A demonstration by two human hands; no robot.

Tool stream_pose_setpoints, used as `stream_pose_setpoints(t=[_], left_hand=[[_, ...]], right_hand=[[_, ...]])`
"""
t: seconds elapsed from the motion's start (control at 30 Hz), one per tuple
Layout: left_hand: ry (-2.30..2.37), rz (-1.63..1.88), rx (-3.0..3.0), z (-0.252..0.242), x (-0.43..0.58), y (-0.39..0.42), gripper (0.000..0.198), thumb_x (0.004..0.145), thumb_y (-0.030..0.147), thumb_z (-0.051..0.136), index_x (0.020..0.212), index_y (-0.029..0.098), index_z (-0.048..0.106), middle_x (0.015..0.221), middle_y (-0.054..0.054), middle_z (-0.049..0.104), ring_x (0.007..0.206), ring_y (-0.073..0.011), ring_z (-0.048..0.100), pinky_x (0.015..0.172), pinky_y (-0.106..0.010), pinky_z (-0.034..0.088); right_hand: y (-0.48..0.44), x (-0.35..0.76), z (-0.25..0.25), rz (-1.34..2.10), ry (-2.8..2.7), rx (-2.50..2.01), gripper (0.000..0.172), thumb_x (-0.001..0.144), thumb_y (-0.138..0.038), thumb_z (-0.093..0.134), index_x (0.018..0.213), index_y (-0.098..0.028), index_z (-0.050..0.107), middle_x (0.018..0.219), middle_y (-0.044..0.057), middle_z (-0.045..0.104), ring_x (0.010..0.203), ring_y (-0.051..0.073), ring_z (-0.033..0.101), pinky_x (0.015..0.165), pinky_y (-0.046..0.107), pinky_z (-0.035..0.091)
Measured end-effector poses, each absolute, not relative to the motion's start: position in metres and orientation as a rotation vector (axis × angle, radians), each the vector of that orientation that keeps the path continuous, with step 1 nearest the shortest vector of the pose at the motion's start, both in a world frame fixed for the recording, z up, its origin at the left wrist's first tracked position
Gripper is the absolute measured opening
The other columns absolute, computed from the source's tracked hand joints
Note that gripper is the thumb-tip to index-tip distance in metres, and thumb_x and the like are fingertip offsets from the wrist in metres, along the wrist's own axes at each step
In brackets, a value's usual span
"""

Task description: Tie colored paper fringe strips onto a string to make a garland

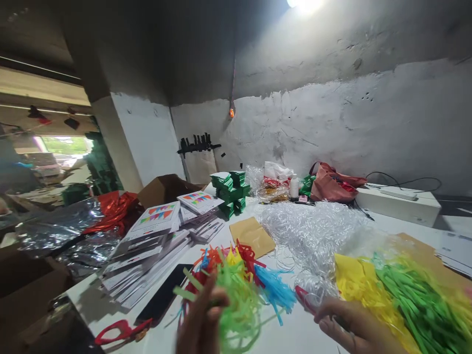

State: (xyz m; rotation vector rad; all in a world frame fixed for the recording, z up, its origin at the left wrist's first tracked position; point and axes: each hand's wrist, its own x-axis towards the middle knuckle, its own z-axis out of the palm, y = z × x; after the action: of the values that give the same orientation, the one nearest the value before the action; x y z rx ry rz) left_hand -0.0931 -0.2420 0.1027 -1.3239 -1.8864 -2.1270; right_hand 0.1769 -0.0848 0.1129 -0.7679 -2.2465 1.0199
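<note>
My left hand (202, 319) is at the bottom centre, fingers closed around a bunch of coloured paper tassel fringe (239, 285) in green, orange, yellow, red and blue. My right hand (350, 327) rests low at the right on the white table (291, 334), fingers curled by a red-tipped piece (304, 297) beside clear plastic; what it grips is unclear. A pile of yellow and green fringe (398, 290) lies just right of that hand.
Stacked white printed cards (155, 246), a dark phone (165, 295) and red scissors (118, 332) lie at left. A heap of clear plastic bags (309, 226), a tan envelope (252, 236), green boxes (230, 189), a red bag (332, 184) and a white box (400, 204) sit farther back.
</note>
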Motion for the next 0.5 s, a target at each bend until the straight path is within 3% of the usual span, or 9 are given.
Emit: stream_pose_setpoints(t=[0.13,0.3,0.4,0.5], left_hand=[[-2.049,-2.567,-2.092,0.086,-0.026,-0.175,0.091,0.086,0.079,0.038,0.149,0.015,0.042,0.072,0.0,0.063,0.063,-0.0177,0.045,0.067,-0.032,0.038],[-2.205,-2.784,-2.449,0.041,0.004,-0.129,0.103,0.083,0.081,0.042,0.156,0.01,0.024,0.064,0.006,0.045,0.063,-0.0162,0.044,0.067,-0.031,0.034],[-2.235,-2.861,-2.571,0.028,0.005,-0.117,0.095,0.082,0.079,0.047,0.15,0.013,0.037,0.061,0.004,0.054,0.061,-0.0168,0.049,0.065,-0.03,0.034],[-2.312,-2.858,-2.635,0.025,0.006,-0.112,0.068,0.081,0.072,0.059,0.112,0.013,0.07,0.061,-0.001,0.063,0.06,-0.0168,0.052,0.062,-0.029,0.036]], right_hand=[[-0.094,0.166,0.101,1.001,-2.157,-0.72,0.037,0.087,-0.057,0.06,0.095,-0.024,0.075,0.072,0.003,0.07,0.063,0.018,0.059,0.06,0.027,0.046],[-0.091,0.158,0.067,1.252,-1.854,-0.652,0.038,0.089,-0.055,0.06,0.081,-0.018,0.066,0.063,0.004,0.071,0.053,0.016,0.06,0.054,0.025,0.043],[-0.086,0.162,0.055,1.364,-1.706,-0.608,0.039,0.088,-0.056,0.062,0.078,-0.019,0.063,0.061,0.004,0.071,0.05,0.015,0.062,0.052,0.024,0.042],[-0.079,0.168,0.051,1.39,-1.648,-0.666,0.039,0.085,-0.057,0.065,0.077,-0.019,0.062,0.058,0.0,0.064,0.051,0.015,0.058,0.053,0.024,0.042]])
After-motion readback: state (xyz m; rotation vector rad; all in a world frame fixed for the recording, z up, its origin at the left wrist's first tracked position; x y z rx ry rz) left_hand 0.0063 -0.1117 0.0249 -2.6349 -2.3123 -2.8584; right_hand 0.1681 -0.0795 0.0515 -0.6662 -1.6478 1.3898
